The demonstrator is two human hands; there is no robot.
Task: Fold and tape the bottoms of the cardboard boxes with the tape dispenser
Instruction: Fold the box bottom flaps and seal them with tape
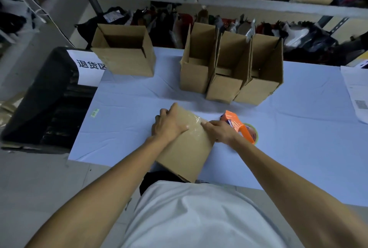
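Brown cardboard box (pixel 187 148) laid bottom-up at the near edge of the pale blue surface (pixel 123 108), steadied by the left hand (pixel 169 126) spread flat, clear tape strip (pixel 196 126) pressed down by the right hand (pixel 219 131) with fingers extended, orange tape dispenser (pixel 237 124) set just right of it, four open cardboard boxes (pixel 231 68) stood far behind.

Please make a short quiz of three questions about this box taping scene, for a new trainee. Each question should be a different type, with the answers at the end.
1. True or false: the orange tape dispenser lies on the table, to the right of the box being taped.
2. How many open boxes stand at the far side of the table? A) two B) four C) six
3. Fill in: the left hand and the right hand both press on the clear ____ across the box.

Key: 1 true; 2 B; 3 tape
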